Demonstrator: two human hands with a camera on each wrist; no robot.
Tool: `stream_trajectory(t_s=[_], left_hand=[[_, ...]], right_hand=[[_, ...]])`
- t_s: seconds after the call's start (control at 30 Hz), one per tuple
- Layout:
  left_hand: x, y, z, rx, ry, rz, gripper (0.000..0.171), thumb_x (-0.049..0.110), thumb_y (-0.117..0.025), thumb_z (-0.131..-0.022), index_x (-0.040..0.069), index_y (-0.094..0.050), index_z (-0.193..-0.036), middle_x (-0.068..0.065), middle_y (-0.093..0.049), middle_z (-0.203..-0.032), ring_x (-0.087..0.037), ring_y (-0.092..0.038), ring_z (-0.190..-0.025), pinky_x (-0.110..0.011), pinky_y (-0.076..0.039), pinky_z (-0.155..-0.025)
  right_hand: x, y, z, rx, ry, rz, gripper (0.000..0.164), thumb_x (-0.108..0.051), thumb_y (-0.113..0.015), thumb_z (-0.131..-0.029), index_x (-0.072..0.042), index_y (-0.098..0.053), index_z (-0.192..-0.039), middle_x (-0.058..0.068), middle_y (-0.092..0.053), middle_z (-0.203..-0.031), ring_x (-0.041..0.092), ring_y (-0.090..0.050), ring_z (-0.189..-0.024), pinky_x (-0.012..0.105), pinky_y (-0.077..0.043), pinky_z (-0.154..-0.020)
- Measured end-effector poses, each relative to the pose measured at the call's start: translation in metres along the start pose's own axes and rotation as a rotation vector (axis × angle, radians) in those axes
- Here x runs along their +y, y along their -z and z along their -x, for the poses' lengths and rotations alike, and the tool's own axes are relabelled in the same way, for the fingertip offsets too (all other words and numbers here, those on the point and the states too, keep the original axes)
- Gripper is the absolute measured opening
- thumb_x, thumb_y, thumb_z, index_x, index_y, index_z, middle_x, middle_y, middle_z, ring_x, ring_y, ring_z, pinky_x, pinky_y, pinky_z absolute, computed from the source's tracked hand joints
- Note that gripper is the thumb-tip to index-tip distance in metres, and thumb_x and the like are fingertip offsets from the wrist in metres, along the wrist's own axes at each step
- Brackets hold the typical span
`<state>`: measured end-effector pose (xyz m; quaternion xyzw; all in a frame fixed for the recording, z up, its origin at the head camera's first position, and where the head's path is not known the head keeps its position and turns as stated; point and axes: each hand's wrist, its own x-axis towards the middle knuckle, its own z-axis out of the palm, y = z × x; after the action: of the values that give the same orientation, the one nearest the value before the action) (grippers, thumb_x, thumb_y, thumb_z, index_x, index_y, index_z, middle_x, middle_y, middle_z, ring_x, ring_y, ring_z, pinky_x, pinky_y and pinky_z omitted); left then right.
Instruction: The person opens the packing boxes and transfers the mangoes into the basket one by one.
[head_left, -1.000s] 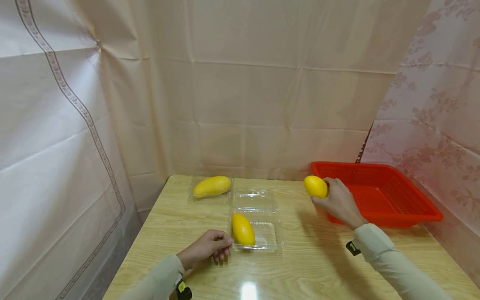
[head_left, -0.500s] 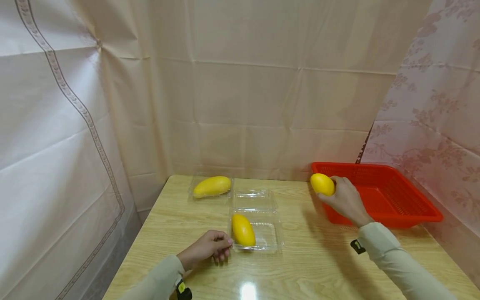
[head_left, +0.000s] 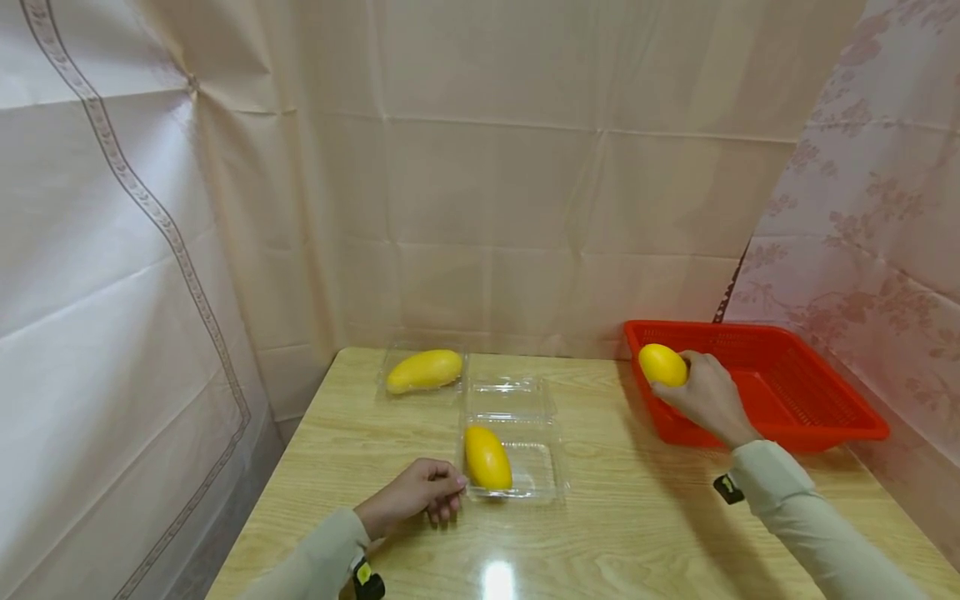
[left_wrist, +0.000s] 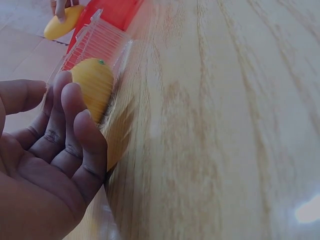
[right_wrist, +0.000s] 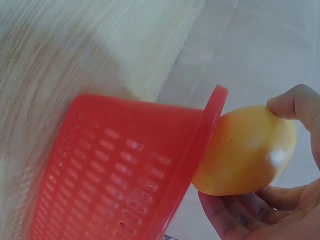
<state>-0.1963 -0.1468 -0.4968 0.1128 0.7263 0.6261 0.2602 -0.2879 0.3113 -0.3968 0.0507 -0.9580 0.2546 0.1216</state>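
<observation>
My right hand (head_left: 708,398) grips a yellow mango (head_left: 662,365) at the near-left rim of the red plastic basket (head_left: 772,437). In the right wrist view the held mango (right_wrist: 247,150) sits beside the basket's rim, thumb on one side and fingers on the other. My left hand (head_left: 416,492) pinches the near-left corner of an opened clear plastic clamshell box (head_left: 536,471) between thumb and index finger; its other fingers curl loosely. A second mango (head_left: 487,458) lies in the left half of that box. The left wrist view shows this mango (left_wrist: 95,85) through the clear wall.
Behind the opened box, at the table's far left, another clear box (head_left: 384,375) contains a third mango (head_left: 425,372). Cloth curtains (head_left: 487,183) hang behind and at both sides of the wooden table (head_left: 600,542).
My right hand has carried the mango rightward, from left of the basket to its near-left rim. The left hand and the boxes have stayed in place.
</observation>
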Motion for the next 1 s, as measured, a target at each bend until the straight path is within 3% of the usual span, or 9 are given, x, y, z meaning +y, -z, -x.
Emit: stream_trajectory(t_s=[0.23,0.47,0.73,1.0], left_hand=[[0.000,-0.001,0.001,0.000,0.002,0.012,0.033,0.026,-0.060,-0.106,-0.006,-0.066,-0.104,-0.007,-0.069,-0.083,-0.014,-0.059,-0.066,-0.025,-0.051,-0.058],[-0.002,-0.001,0.001,-0.007,0.001,0.020,0.034,0.027,-0.060,-0.106,-0.006,-0.066,-0.104,-0.006,-0.069,-0.083,-0.013,-0.058,-0.065,-0.025,-0.051,-0.057],[-0.003,0.001,0.000,-0.029,-0.008,0.034,0.035,0.026,-0.060,-0.106,-0.009,-0.065,-0.105,-0.008,-0.069,-0.084,-0.013,-0.059,-0.065,-0.025,-0.051,-0.056],[0.000,0.000,0.001,-0.029,0.003,0.021,0.035,0.027,-0.060,-0.106,-0.008,-0.065,-0.104,-0.008,-0.069,-0.084,-0.013,-0.058,-0.065,-0.026,-0.051,-0.056]], right_hand=[[0.009,0.003,0.000,-0.025,-0.032,-0.012,0.071,-0.034,-0.074,-0.090,0.015,-0.049,-0.134,0.030,-0.055,-0.117,0.040,-0.050,-0.096,0.054,-0.050,-0.081],[0.022,0.005,-0.001,-0.033,-0.041,0.006,0.068,-0.035,-0.073,-0.091,0.016,-0.051,-0.131,0.028,-0.057,-0.111,0.038,-0.050,-0.091,0.045,-0.047,-0.074],[0.037,0.006,-0.001,-0.056,-0.067,0.024,0.073,-0.037,-0.072,-0.090,0.018,-0.049,-0.132,0.028,-0.055,-0.109,0.037,-0.050,-0.089,0.042,-0.047,-0.071],[0.046,0.008,0.000,-0.043,-0.066,0.070,0.066,-0.037,-0.072,-0.089,0.017,-0.053,-0.123,0.024,-0.058,-0.099,0.035,-0.051,-0.083,0.039,-0.045,-0.066]])
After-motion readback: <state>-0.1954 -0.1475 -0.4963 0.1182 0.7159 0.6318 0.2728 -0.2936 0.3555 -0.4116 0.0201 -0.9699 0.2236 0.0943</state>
